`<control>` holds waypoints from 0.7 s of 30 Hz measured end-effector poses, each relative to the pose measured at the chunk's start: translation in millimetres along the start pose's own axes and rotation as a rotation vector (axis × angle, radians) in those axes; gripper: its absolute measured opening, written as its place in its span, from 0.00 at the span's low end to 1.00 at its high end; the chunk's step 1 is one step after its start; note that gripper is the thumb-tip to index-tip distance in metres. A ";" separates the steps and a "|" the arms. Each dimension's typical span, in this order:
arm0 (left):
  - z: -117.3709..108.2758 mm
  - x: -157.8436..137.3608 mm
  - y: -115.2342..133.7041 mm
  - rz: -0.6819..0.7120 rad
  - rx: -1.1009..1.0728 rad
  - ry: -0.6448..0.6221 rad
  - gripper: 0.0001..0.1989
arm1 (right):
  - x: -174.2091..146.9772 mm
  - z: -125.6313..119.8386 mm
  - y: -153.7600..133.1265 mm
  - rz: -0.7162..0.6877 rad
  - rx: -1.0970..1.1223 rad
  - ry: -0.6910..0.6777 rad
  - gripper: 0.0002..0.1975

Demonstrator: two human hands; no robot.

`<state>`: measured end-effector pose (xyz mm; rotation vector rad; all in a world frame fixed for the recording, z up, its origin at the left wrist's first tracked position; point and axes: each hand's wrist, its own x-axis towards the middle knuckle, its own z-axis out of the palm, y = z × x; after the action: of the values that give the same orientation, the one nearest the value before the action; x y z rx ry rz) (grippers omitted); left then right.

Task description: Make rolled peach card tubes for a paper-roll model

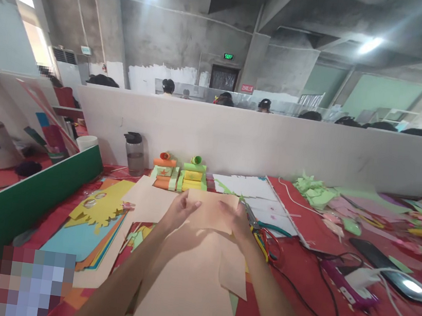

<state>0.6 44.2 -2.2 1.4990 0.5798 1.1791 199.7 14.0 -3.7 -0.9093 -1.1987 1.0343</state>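
Note:
Between my two hands is a small sheet of peach paper (209, 212), held up by its left and right edges. My left hand (181, 210) pinches the left side, thumb on the near face. On the other side my right hand (237, 218) grips the right edge the same way. Below them lies a large peach sheet (186, 284), with a smaller peach piece (233, 274) overlapping its right side. Scissors with red handles (271, 246) and pliers with teal handles (273, 229) lie right beside my right hand.
Two paper models, one orange (164, 172) and one green (193, 176), stand at the back by a water bottle (134, 153). Coloured sheets (79, 239) are stacked left. A purple power strip (349, 286), cables and a phone (410, 285) lie right. A white partition (237, 135) closes the back.

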 end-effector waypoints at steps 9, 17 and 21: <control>-8.3 0.9 -3.6 0.247 0.375 0.103 0.24 | -1.4 -0.8 3.4 -0.063 -0.062 -0.019 0.21; 3.8 -1.9 1.9 0.204 0.347 0.072 0.16 | -4.1 0.7 -4.6 -0.193 -0.101 -0.058 0.11; 4.6 -0.4 3.2 0.192 0.249 0.111 0.14 | -6.8 0.3 -5.2 -0.147 0.024 -0.132 0.06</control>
<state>3.7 40.9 1.0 1.7379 0.6892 1.3841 199.8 6.0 -0.7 -0.7316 -1.3394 0.9996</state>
